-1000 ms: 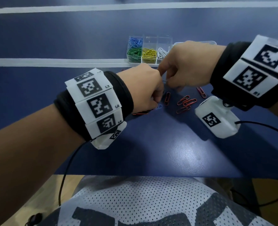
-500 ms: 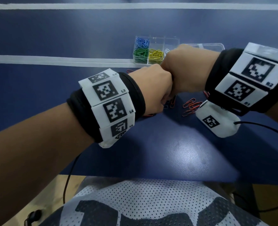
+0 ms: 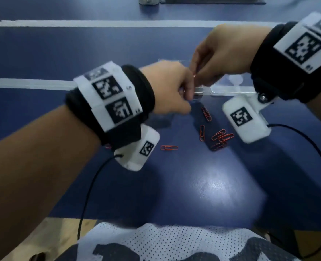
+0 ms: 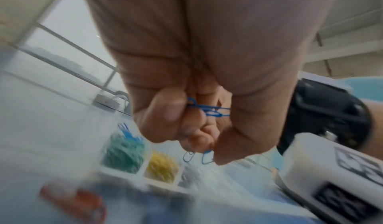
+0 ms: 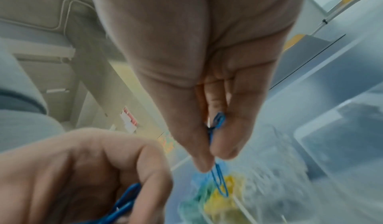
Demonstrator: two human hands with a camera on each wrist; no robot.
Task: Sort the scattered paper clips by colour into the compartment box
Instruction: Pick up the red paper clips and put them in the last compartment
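Note:
My left hand (image 3: 174, 89) is curled round several blue paper clips (image 4: 209, 110), seen in the left wrist view. My right hand (image 3: 212, 59) pinches blue paper clips (image 5: 218, 178) between thumb and fingers, just right of the left hand. Both hands hover over the clear compartment box (image 4: 140, 174), which the head view mostly hides. Its cells hold blue clips (image 4: 127, 132), green clips (image 4: 124, 153), yellow clips (image 4: 162, 167) and white clips (image 4: 190, 175). Several red paper clips (image 3: 219, 139) lie loose on the blue table nearer me, and one red clip (image 3: 169, 147) lies apart to the left.
The box's clear lid (image 3: 231, 89) lies open to the right, under my right wrist. White stripes (image 3: 33, 84) cross the blue table (image 3: 203, 185). Black cables (image 3: 306, 132) trail from both wrist cameras. The near table edge meets my lap.
Both hands have risen from the loose clips and moved away from me to above the box. The right hand now sits higher than the left, a little apart from it.

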